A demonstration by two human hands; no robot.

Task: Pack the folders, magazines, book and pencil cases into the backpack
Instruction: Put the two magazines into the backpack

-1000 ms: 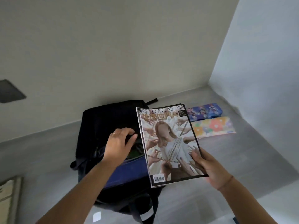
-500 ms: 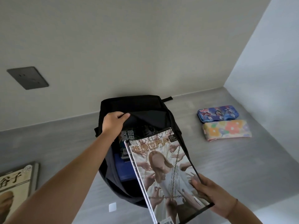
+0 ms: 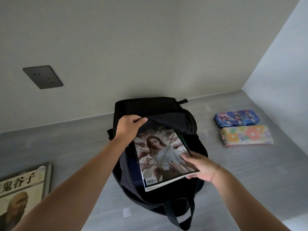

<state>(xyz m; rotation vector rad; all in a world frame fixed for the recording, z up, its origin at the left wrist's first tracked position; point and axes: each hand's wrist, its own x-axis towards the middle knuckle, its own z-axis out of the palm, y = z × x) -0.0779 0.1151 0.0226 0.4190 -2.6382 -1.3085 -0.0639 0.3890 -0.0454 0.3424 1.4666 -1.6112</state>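
"鬼谷子" in large characters on the book (image 3: 21, 195)

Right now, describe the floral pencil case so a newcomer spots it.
Start at the black backpack and look right, toward the wall corner. Of the two cases lying there, the floral pencil case is the nearer: pale with big flowers, not the blue pencil case behind it.

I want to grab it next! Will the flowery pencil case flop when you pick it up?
Probably a bit floppy: the flowery pencil case looks like soft cloth with a rumpled edge. It lies flat, so it shouldn't roll. It likely feels light, though what's inside is hidden.
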